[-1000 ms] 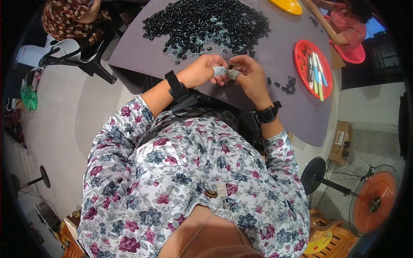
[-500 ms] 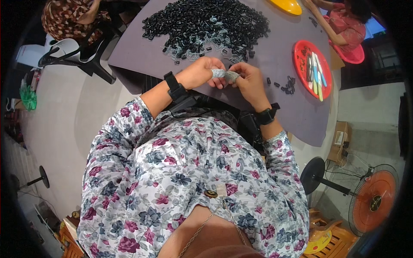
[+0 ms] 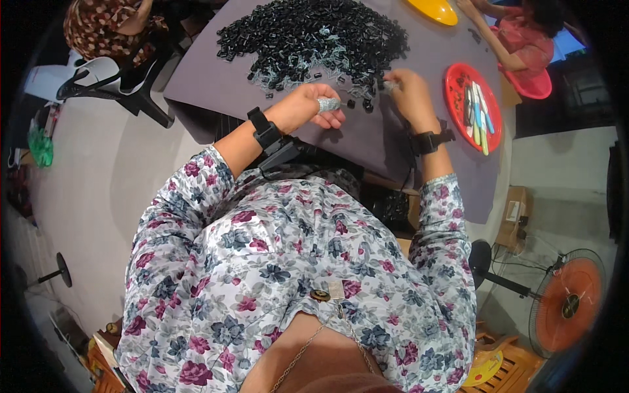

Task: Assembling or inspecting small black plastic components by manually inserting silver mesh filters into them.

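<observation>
My left hand (image 3: 314,106) is over the table's near edge, its thumb in a grey wrap (image 3: 329,104) pressed toward the curled fingers. What it grips, if anything, is too small to make out. A small black piece (image 3: 351,103) shows just off that thumb's tip; I cannot tell whether it is held or lies on the table. My right hand (image 3: 411,95) reaches to the right edge of a heap of small black pieces (image 3: 321,33), its wrapped finger and thumb pinched together. Whatever is between them is hidden. Thin pale clear pieces (image 3: 318,67) lie along the heap's near side.
A red tray (image 3: 452,98) with several slim-handled tools (image 3: 481,114) sits at the right of the grey table (image 3: 209,82). Behind is a yellow dish (image 3: 436,10). Co-workers sit at far left and far right. An orange fan (image 3: 570,304) stands lower right, a black chair (image 3: 141,92) left.
My hands were together; now they are apart. The right hand has moved away and right to the heap's edge, while the left has stayed nearly in place.
</observation>
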`<action>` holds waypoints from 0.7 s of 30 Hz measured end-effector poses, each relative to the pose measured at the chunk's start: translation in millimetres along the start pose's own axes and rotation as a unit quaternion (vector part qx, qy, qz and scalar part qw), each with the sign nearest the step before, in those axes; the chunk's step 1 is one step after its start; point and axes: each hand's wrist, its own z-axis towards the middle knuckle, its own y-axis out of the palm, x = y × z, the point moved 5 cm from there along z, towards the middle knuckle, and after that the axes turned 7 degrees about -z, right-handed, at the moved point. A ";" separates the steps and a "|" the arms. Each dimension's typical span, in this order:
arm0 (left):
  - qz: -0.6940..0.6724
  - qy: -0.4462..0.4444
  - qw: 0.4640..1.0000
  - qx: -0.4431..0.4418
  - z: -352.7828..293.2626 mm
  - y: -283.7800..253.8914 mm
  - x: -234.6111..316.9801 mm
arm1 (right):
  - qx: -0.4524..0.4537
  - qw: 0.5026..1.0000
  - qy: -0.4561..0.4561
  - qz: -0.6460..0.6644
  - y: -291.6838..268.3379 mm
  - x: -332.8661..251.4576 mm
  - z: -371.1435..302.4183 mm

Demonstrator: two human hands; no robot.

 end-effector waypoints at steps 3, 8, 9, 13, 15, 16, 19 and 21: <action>-0.008 0.004 1.000 -0.005 -0.7 -0.7 -0.3 | -0.009 0.999 0.003 -0.046 10.3 10.2 8.9; -0.012 0.002 1.000 0.003 -2.3 -1.5 -1.1 | -0.116 0.992 0.042 0.005 14.9 -3.7 10.4; -0.013 0.002 1.000 0.000 -2.2 -0.6 -0.5 | -0.108 0.993 0.043 0.015 14.0 -4.4 8.2; -0.014 0.004 1.000 -0.003 -1.2 0.2 -0.2 | -0.071 0.997 0.019 -0.004 15.1 -7.7 1.6; -0.015 0.005 1.000 -0.001 -0.8 -0.7 -1.0 | -0.053 0.998 -0.002 -0.021 15.0 -10.0 -0.3; -0.017 0.005 1.000 -0.001 -0.6 -1.2 -1.4 | -0.044 0.999 -0.011 -0.018 14.7 -10.5 -1.3; -0.020 0.005 1.000 0.001 -0.9 -1.1 -1.1 | -0.045 0.996 0.042 0.058 9.8 -1.3 -3.1; -0.023 0.004 1.000 0.001 -1.4 -0.4 -0.4 | -0.061 0.984 0.102 0.136 5.3 1.8 -5.7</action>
